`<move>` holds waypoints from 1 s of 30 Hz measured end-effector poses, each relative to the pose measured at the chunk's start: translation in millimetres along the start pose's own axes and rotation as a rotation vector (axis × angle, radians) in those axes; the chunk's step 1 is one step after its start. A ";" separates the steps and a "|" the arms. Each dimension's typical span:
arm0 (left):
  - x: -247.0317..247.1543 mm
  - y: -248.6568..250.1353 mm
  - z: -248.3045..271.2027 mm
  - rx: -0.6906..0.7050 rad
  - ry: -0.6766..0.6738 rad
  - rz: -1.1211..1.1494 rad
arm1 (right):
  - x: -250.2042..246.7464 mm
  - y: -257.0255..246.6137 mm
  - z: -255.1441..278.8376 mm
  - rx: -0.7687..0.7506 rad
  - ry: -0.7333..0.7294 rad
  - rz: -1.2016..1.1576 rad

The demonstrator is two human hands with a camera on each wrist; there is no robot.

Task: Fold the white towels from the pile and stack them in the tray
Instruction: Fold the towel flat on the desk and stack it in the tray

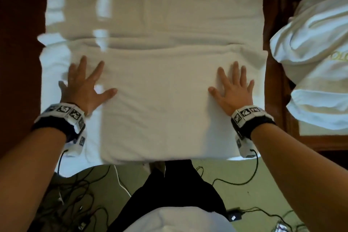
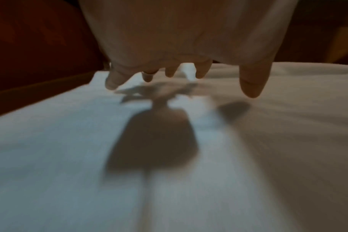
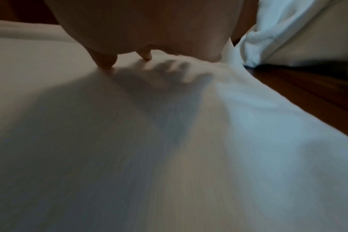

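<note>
Though blurred, towel [image 1: 165, 100] probably folded; tray unseen.

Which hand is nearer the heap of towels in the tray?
Right. The right hand lies flat on the spread towel beside the heap; the left hand lies at the far side.
</note>
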State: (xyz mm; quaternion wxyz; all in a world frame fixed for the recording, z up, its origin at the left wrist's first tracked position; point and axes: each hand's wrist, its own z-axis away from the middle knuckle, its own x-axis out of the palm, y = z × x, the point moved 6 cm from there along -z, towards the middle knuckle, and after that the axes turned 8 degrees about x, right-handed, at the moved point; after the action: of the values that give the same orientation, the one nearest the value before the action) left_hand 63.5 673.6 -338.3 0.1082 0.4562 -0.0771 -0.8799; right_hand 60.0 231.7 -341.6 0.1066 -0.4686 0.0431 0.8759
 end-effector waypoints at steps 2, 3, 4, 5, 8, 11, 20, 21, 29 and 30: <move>34.1 -3.2 37.7 -0.016 -0.058 -0.053 | 22.9 11.3 40.6 0.019 -0.033 0.001; 49.2 -4.8 53.8 -0.026 -0.082 -0.082 | 33.8 17.0 56.4 0.031 -0.071 -0.006; 59.2 -7.1 62.4 -0.038 -0.089 -0.103 | 42.0 22.2 64.4 0.041 -0.101 -0.014; 62.9 -9.4 62.9 -0.046 -0.084 -0.121 | 45.6 25.8 64.4 0.043 -0.112 -0.013; 49.0 -11.5 33.7 -0.063 -0.045 -0.147 | 35.8 20.9 33.1 0.038 -0.078 0.000; 24.6 -10.6 -7.7 -0.040 -0.002 -0.150 | 14.5 7.9 -6.4 0.025 -0.030 -0.011; 53.6 -2.2 61.3 -0.025 0.023 -0.079 | 38.9 17.5 53.8 0.050 -0.042 -0.041; 67.6 -5.4 75.1 -0.040 -0.011 -0.093 | 50.5 24.3 66.3 0.050 -0.076 -0.037; 46.4 -11.7 17.3 -0.053 0.013 -0.101 | 29.7 16.4 8.5 0.016 0.023 -0.020; 38.4 -8.7 13.0 -0.033 0.033 -0.071 | 24.1 14.2 4.0 0.018 0.027 -0.031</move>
State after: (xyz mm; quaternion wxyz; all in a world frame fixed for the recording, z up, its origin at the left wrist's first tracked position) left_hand 30.3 672.4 -363.1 0.0859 0.4714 -0.0445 -0.8766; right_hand 40.6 222.1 -359.8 0.1238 -0.4800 0.0451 0.8673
